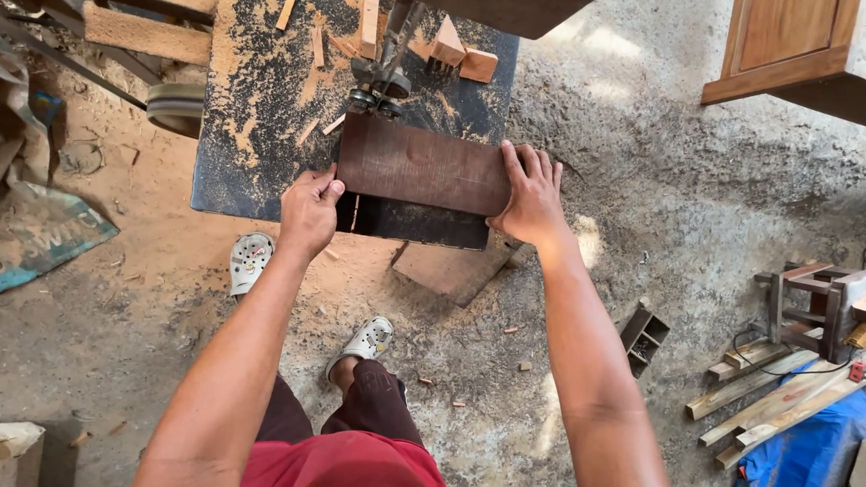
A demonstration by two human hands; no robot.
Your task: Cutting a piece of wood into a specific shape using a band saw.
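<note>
Dark saw table point(246, 135) — sawdust, wood offcuts point(462, 56), brown board point(423, 164).

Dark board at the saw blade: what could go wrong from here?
1. The left hand grips the board edge close to the blade guide; a slip could carry its fingers toward the blade.
2. The board overhangs the saw table edge, steadied by the right hand; it may tip or bind.
3. Offcuts and sawdust on the table could snag the board.

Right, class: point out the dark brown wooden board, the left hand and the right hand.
dark brown wooden board point(418, 164), head view, middle of its top face
left hand point(308, 213), head view, back of hand
right hand point(529, 200), head view, back of hand
</note>
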